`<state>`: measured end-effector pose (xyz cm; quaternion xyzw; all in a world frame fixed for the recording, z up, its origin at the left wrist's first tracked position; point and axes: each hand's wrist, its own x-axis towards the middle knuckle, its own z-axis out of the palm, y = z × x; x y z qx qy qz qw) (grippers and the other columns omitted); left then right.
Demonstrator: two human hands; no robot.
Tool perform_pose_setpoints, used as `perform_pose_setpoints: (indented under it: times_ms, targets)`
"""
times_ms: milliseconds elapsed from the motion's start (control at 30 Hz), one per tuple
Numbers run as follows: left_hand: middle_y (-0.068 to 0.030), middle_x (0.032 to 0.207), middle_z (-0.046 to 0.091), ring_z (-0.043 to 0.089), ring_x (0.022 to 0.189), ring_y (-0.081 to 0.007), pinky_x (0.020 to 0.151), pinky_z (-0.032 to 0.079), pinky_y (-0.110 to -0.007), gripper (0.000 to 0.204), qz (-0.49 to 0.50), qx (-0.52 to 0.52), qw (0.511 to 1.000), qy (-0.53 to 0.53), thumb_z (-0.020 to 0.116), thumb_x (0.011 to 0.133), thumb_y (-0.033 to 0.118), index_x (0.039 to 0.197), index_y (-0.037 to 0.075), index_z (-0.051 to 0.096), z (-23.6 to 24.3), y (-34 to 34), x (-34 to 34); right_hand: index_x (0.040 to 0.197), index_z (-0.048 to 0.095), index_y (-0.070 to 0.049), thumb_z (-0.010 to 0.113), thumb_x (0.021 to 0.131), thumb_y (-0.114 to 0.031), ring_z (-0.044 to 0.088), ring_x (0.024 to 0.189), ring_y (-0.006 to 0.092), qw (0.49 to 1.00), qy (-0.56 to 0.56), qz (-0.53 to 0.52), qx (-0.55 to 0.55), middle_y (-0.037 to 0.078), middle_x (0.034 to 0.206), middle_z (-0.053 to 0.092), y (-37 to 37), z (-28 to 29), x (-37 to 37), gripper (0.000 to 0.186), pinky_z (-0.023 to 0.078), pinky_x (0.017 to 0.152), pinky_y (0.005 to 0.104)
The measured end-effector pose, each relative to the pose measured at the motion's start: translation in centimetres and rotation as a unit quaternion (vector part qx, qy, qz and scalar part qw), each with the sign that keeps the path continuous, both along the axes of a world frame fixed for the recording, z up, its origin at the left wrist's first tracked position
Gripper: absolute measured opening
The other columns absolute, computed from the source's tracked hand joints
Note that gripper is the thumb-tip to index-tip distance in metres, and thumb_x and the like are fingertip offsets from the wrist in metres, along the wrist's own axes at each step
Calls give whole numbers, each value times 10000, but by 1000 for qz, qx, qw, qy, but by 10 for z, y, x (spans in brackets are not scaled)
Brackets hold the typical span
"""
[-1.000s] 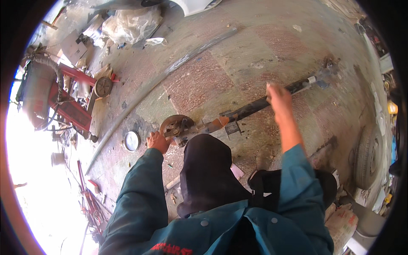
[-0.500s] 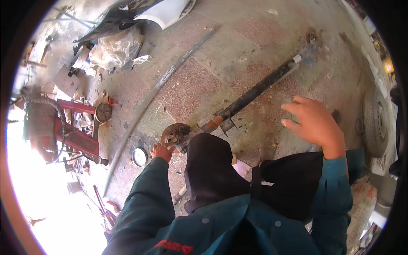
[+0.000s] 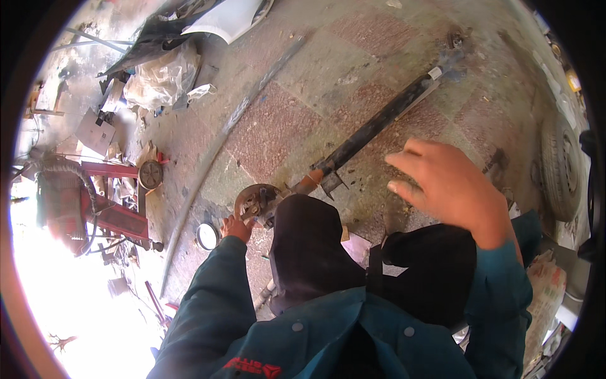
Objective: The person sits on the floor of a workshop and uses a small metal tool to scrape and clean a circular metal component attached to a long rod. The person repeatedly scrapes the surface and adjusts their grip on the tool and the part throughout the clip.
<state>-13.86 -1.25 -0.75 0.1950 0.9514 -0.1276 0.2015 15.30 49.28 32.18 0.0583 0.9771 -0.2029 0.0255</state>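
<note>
A car axle beam [image 3: 379,126], black with a rusty section, lies diagonally across the floor in front of me. At its near end is a round, rusty wheel brake assembly [image 3: 254,201]. My left hand [image 3: 236,228] grips the lower left edge of this assembly, thumb on one side and fingers on the other. Part of the assembly is hidden behind my knee. My right hand [image 3: 445,186] hovers to the right of the beam, apart from it. Its fingers are loosely bent, with a gap between thumb and forefinger and nothing held.
Beside my left hand sits a small round white-faced object [image 3: 207,236]. A long grey pipe [image 3: 214,148] runs along the floor on the left, past a red floor jack [image 3: 117,211]. Plastic bags [image 3: 165,76] lie far left; a wheel [image 3: 560,167] stands at the right.
My right hand has moved left and slightly nearer the beam. The left hand stays at the brake assembly. The whole view has shifted a little.
</note>
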Motion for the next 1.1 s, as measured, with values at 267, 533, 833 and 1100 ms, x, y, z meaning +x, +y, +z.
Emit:
perform_pose_setpoints:
  times_ms: [267,533,833,1100]
  targets:
    - [-216,1478,686,577,1452,-441,1181,486,-612,814,-6,-26,1000,-8,695,1082,602,1643,42,510,-16,0,-10,1181,806,11,888,843,-216,746,861,258,933,251,141,-215,101,1009,712,-79,49,11,416,637,704,389]
    - [-256,1395,713,630,1342,-461,1183,454,-549,615,-25,-12,999,27,712,1091,494,1465,12,634,-34,-30,-15,742,632,-28,781,709,-125,516,663,198,869,225,224,-380,40,788,477,-77,76,2,181,412,540,321]
    - [-233,1441,689,599,1387,-462,1172,475,-587,716,-28,-30,999,12,685,1094,568,1513,-6,592,-36,-22,-17,652,602,-41,782,668,-88,488,634,186,860,357,102,-351,34,746,445,-124,38,23,187,410,524,313]
    - [-231,1492,666,545,1470,-443,1197,445,-655,802,4,-32,999,2,711,1072,593,1594,6,549,-27,-22,-10,892,772,49,817,709,-67,682,762,222,856,435,77,-268,74,864,648,-130,35,1,221,622,679,332]
